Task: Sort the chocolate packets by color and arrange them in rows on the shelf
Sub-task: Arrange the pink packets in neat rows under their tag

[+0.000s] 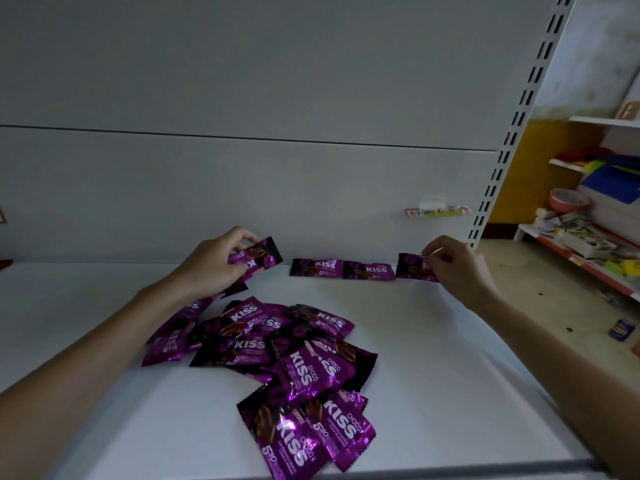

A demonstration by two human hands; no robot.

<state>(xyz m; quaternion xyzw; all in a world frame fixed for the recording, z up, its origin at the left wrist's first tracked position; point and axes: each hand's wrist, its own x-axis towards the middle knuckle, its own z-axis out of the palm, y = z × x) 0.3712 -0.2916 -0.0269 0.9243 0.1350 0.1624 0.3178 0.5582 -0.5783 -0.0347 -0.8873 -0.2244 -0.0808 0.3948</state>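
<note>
The left hand (211, 263), left of centre, is gripping a purple packet (258, 259), its fingers curling over the wrapper's top edge and holding it tilted just above the shelf (104, 393). The right hand (457, 265), right of centre, is pinching the right end of a third packet (412, 268) between thumb and forefinger, the other fingers curling in. That packet is sitting at the foot of the back panel (242, 188), just beside two packets (343, 270) lying end to end in a row. A loose pile (277, 351) is sprawling across the lower centre (all purple, overlapping), nearly reaching the shelf's front edge. Bare shelf is showing at lower left, at lower right, and between pile and row.
</note>
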